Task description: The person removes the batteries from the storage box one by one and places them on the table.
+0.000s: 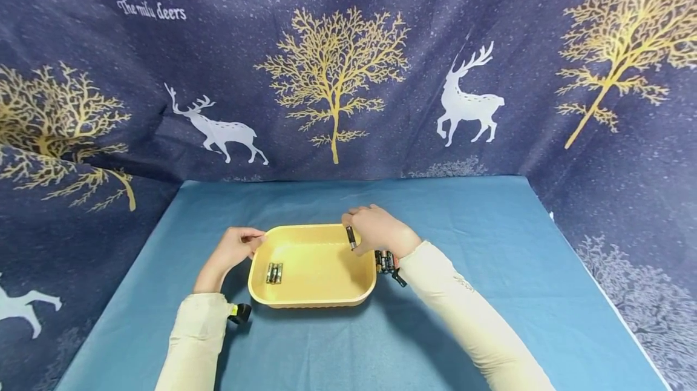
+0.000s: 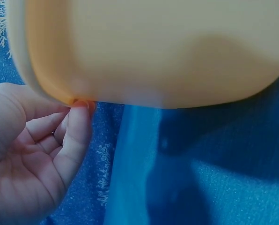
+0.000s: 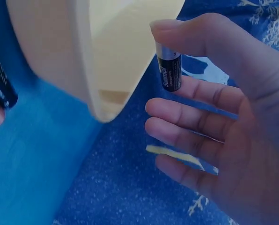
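Observation:
A yellow plastic basin rests on the blue cloth in the middle of the head view. At its left back corner my left hand pinches the rim; in the left wrist view, thumb and forefinger meet on the basin's edge. My right hand is over the basin's right end, pinching a small black-and-silver battery between thumb and forefinger, with the other fingers spread apart. Inside the basin, near its left wall, several batteries stand side by side in a small group.
Right of the basin, partly behind my right wrist, lie several more dark batteries. A blue cloth covers the table. Behind it hangs a dark blue curtain printed with deer and trees. Each wrist carries a small black device.

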### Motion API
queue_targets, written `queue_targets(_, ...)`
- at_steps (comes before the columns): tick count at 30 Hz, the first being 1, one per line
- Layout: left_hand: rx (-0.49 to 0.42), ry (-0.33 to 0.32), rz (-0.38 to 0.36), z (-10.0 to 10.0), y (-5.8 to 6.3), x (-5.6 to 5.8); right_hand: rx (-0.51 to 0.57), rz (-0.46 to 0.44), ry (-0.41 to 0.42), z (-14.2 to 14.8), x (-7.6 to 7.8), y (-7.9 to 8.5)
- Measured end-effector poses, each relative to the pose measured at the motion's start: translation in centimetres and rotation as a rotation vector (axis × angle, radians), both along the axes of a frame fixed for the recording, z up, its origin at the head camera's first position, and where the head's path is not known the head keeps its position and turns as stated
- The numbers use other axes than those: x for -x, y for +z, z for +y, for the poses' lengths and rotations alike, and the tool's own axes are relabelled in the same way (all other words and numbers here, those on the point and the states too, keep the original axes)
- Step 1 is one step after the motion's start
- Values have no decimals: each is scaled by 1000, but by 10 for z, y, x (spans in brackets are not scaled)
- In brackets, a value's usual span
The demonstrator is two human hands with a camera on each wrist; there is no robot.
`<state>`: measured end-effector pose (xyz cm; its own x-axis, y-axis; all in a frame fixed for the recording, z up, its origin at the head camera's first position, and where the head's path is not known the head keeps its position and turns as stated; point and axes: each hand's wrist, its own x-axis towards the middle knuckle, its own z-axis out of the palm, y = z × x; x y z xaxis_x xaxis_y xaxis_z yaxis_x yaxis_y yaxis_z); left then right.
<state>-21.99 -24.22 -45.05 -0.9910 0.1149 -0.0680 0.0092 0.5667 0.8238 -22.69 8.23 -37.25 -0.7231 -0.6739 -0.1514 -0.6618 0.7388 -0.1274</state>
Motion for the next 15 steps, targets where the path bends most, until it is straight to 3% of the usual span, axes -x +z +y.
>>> queue_targets(8, 3, 0, -18, -1, -1, 1, -32, -46, -73, 19, 2, 6)
queue_targets(15, 3, 0, -26, -1, 0, 0, -48, -50, -119, 36, 2, 1)
